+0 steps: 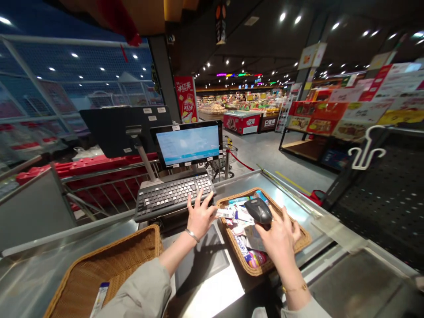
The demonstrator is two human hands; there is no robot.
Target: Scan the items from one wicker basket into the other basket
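Note:
My left hand (199,217) pinches the end of a slim white packet (225,213) between thumb and index finger. Its other fingers are spread above the near right part of the keyboard (175,194). In my right hand (281,236) is a black handheld barcode scanner (259,210), its head pointing left over the packet's far end. Both hands are over or beside a wicker basket (243,264) full of small packaged goods, among them a pink-purple package (256,258). Part of the goods is hidden by my right hand and the scanner.
At front left, a second wicker basket (76,269) holds a slim white item with a blue end (100,297). A lit monitor (188,143) stands behind the keyboard. Metal counter (278,185) runs along the right, and a white hook (366,150) hangs at the dark panel.

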